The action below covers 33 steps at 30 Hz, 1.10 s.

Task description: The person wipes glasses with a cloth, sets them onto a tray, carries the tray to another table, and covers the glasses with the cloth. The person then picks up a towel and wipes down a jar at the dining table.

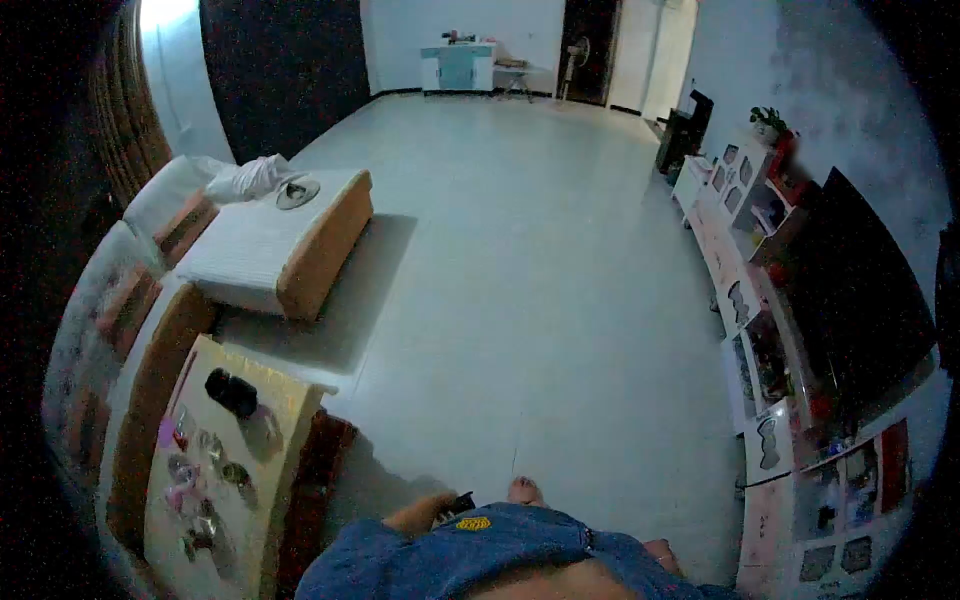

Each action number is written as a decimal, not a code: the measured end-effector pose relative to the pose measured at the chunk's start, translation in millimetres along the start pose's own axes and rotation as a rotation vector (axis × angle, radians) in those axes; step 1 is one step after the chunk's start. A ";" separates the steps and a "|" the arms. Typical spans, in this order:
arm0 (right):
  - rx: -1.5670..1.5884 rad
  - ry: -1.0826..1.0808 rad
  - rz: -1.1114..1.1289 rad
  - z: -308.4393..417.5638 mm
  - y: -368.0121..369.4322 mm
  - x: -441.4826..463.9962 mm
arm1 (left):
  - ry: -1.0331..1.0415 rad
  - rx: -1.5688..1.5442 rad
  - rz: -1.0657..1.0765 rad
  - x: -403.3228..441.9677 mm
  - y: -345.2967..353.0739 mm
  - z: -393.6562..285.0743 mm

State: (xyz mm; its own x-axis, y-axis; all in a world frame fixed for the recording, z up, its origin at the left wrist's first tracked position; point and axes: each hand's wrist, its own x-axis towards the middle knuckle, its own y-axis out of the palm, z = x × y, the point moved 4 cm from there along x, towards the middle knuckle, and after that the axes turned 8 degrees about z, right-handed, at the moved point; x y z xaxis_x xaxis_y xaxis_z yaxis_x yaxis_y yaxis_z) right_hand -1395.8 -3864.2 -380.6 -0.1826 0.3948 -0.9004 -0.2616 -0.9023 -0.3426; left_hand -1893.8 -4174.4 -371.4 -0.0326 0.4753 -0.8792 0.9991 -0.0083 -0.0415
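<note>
Below the camera, my left hand point(422, 513) shows in part at the edge of the blue shirt point(540, 545). It is closed around a small black object point(460, 506), whose kind I cannot make out. On the other side, only a bit of my right hand point(659, 551) shows past the shirt, and its fingers are hidden. Between them a bare foot point(525, 490) rests on the pale tiled floor. Nearest to my left hand stands a low table point(295, 420) with a yellowish cover, bearing a black object point(232, 392) and several small items.
A sofa point(150, 330) lines the left, with a white-covered seat point(240, 245) jutting out and a hat point(297, 192) on it. To the right run a white TV cabinet point(715, 235) and a large television point(860, 290). A cabinet point(458, 68) and a fan point(575, 60) stand far back.
</note>
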 end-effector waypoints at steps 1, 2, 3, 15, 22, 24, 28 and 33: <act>-0.010 -0.028 0.015 8.0 -25.2 23.3 | -0.076 0.002 0.025 9.4 -7.3 4.6; 0.031 -0.079 0.038 22.8 -41.0 44.4 | -0.132 -0.009 0.044 10.0 -18.1 10.2; 0.183 -0.205 0.109 46.5 -51.9 66.4 | -0.175 -0.035 0.052 11.7 -28.2 10.3; 0.250 -0.493 0.233 593.9 -144.0 104.1 | -0.173 -0.322 -0.091 100.3 -202.0 -153.8; 0.126 -0.360 0.209 669.0 -204.5 172.5 | -0.173 -0.200 -0.060 169.6 -355.3 -278.7; 0.447 -0.305 0.270 647.3 -228.4 197.4 | -0.140 -0.164 -0.044 184.0 -396.1 -323.0; -0.037 -0.449 0.035 538.9 -270.8 315.5 | -0.058 -0.088 -0.017 236.5 -460.9 -424.5; -0.064 0.083 0.115 523.3 -346.9 343.1 | 0.031 0.007 0.041 319.6 -525.2 -568.0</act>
State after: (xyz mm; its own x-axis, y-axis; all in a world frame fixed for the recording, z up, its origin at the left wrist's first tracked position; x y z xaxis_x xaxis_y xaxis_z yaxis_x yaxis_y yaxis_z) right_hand -1863.7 -3325.2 -430.5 -0.1282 0.2752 -0.9528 -0.1822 -0.9509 -0.2502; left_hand -2413.6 -3518.3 -361.0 0.0094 0.5013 -0.8652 0.9993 -0.0349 -0.0093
